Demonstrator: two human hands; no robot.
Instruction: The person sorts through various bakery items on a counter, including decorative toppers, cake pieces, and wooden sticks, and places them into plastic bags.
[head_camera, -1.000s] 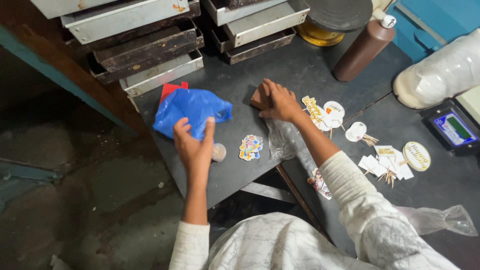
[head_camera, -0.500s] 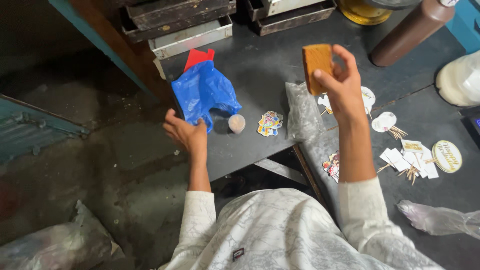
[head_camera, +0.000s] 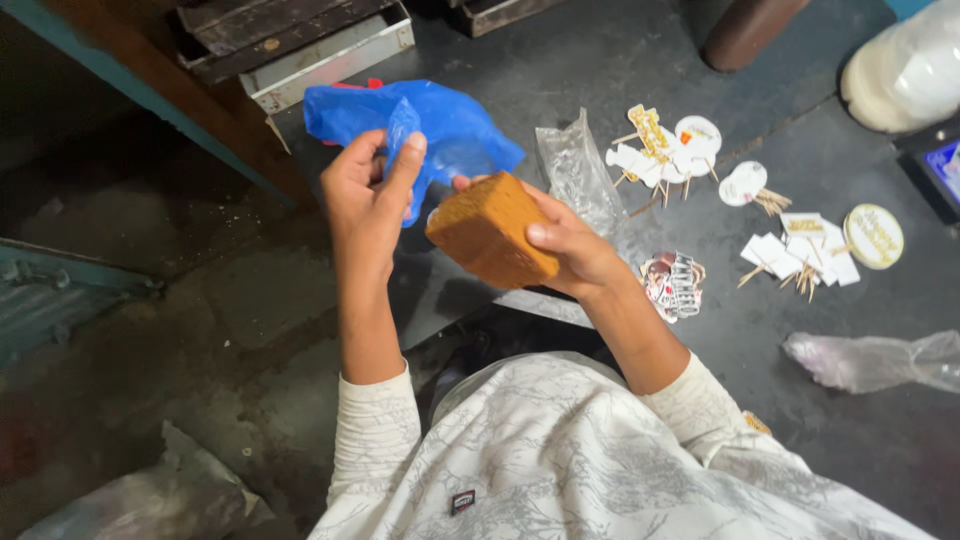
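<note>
The right hand (head_camera: 570, 240) has its grip clamped on one brown block (head_camera: 490, 230), held above the near edge of the tabletop (head_camera: 600, 70). The left hand (head_camera: 365, 195) pinches one blue plastic bag (head_camera: 450, 125), which hides a red thing behind it. Two clear bags lie to the right, one cut off. The paper toppers (head_camera: 665, 145) are too jumbled to count. The tabletop is dark, the floor (head_camera: 150, 330) dirty concrete.

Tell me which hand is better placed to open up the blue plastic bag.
Left, probably. The left hand already pinches an edge of the blue plastic bag between thumb and fingers. The right hand is fully occupied gripping the brown block, so it has no free fingers.
</note>
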